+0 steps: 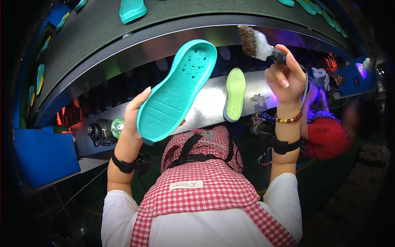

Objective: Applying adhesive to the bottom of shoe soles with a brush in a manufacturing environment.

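Note:
My left hand point(135, 113) grips a teal shoe sole point(173, 99) by its left edge near the heel, holding it tilted with the hollow inner side facing up. Small holes dot its toe end, and ridges cross the heel. In my right hand point(288, 78) is a brush point(260, 47) with brown bristles and a white-coated neck, its dark handle between my fingers. The bristles point up and left, apart from the sole. A pale green shoe sole point(235, 94) lies on the metal ledge between my hands.
A dark conveyor belt point(173, 12) with a steel edge carries several teal soles point(132, 10) beyond my hands. On the left stand a dark bottle point(95, 131) and a blue box point(45, 154). A co-worker in a red cap point(329, 138) is close on the right.

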A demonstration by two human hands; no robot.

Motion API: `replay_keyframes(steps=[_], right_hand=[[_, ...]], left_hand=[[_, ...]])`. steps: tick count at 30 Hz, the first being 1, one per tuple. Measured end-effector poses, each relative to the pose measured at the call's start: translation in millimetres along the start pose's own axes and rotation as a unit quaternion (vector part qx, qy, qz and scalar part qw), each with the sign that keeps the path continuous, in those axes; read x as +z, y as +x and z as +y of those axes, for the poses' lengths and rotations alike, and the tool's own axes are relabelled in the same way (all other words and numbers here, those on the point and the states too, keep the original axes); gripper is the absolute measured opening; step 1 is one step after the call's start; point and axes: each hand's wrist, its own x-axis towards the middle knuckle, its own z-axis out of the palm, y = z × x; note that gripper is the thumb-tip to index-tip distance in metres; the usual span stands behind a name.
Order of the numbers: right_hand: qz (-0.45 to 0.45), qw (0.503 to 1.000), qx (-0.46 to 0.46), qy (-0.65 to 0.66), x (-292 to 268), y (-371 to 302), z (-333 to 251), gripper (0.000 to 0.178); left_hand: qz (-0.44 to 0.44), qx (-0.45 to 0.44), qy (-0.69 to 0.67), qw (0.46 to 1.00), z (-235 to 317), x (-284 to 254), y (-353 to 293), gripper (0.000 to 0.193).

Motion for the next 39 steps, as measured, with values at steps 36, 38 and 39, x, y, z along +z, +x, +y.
replay_keyframes(steps=[36, 38, 39], right_hand=[[-0.012, 0.979, 0.116, -0.17, -15.8, -6.5, 71.1, 0.028], [0.008, 0.975, 0.117, -0.189, -8.8, -5.9, 66.6, 0.027], [0.023, 0.974, 0.11, -0.197, -5.8, -6.8, 63.6, 0.027]], left_hand=[[-0.036, 0.355, 0.0, 0.934, 61.7, -10.8, -86.7, 0.062], [-0.091, 0.409, 0.013, 0.908, 114.6, -26.1, -95.5, 0.068], [-0.114, 0.465, -0.053, 0.876, 138.2, -36.1, -97.6, 0.071]])
